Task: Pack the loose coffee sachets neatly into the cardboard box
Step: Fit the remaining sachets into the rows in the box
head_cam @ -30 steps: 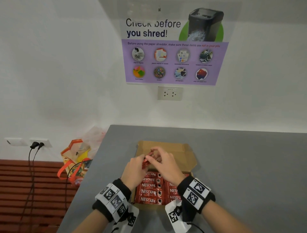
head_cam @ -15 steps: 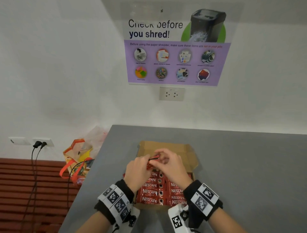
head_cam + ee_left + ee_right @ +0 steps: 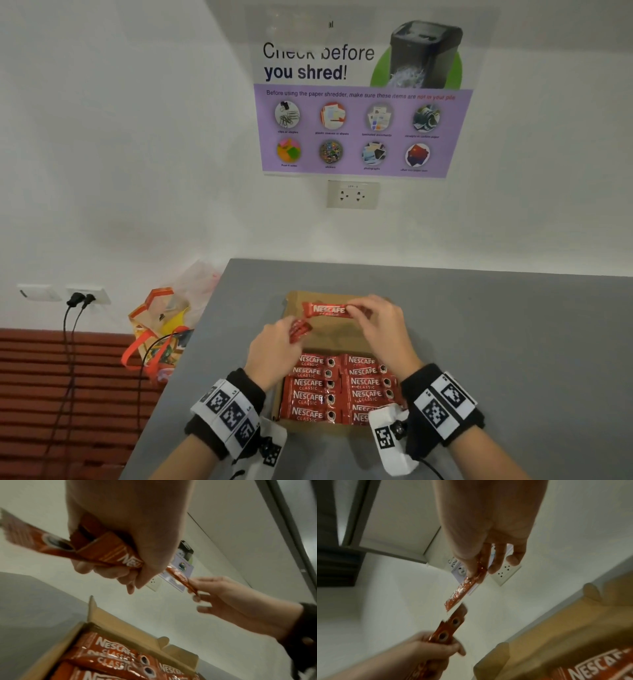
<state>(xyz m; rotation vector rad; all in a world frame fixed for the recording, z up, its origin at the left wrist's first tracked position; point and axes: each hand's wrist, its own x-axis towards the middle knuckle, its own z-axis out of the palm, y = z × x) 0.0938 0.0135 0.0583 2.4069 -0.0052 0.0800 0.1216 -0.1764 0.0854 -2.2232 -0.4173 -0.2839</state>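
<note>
While spare sachets (image 3: pixel 299 330) are gripped by the left hand (image 3: pixel 270 353), one sachet (image 3: pixel 327 310) is pinched by the right hand (image 3: pixel 385 329). It is held crosswise above the cardboard box (image 3: pixel 337 337), parallel to the packed rows (image 3: pixel 337 390).

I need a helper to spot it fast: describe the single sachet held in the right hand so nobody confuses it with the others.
Start at the open cardboard box on the grey table. Above its bare far end, the right hand pinches one red Nescafe sachet by its end. It alone hangs level in the air, label up; the rest lie in rows in the box or bunched in the left hand.
</note>
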